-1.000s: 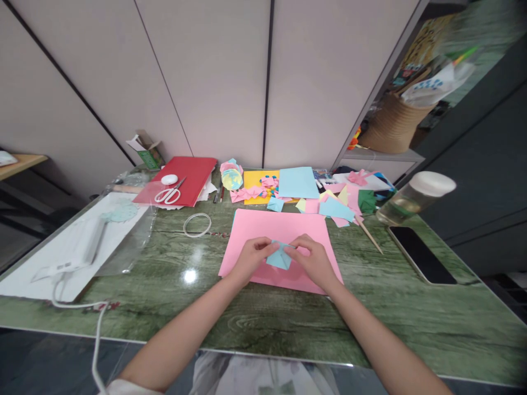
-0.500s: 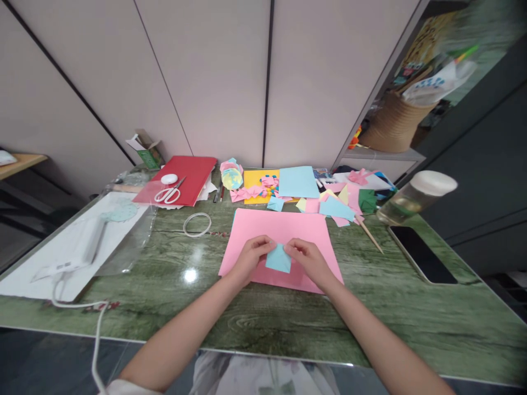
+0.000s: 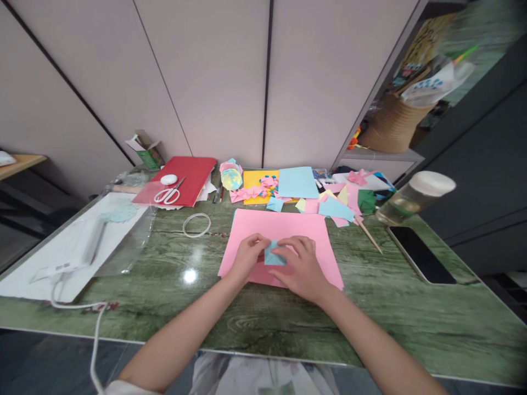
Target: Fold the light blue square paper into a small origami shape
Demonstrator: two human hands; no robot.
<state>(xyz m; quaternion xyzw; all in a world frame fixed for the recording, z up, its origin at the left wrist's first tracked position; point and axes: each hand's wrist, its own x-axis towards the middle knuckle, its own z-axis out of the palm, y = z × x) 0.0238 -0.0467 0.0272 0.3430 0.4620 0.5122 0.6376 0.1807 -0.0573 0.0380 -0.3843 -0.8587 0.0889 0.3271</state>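
A small light-blue paper square (image 3: 273, 257) with crease lines is over the pink sheet (image 3: 284, 222) on the green table. My left hand (image 3: 250, 257) pinches its left edge between thumb and fingers. My right hand (image 3: 300, 266) is at the square's right side, its thumb and fingers spread apart and partly covering it. Behind the sheet are a folded blue piece (image 3: 275, 204), a larger blue sheet (image 3: 298, 182) and pink and blue paper scraps (image 3: 336, 208).
White-handled scissors (image 3: 167, 196) lie on a red folder (image 3: 193, 170) at the back left. A coiled white cable (image 3: 196, 235) is left of the pink sheet. To the right are a wooden stick (image 3: 370, 237), a phone (image 3: 420, 255) and a clear bottle (image 3: 411, 200).
My right hand has shifted its hold, with its fingers now spread around the square's right side. The blue square sits slightly higher and looks smaller.
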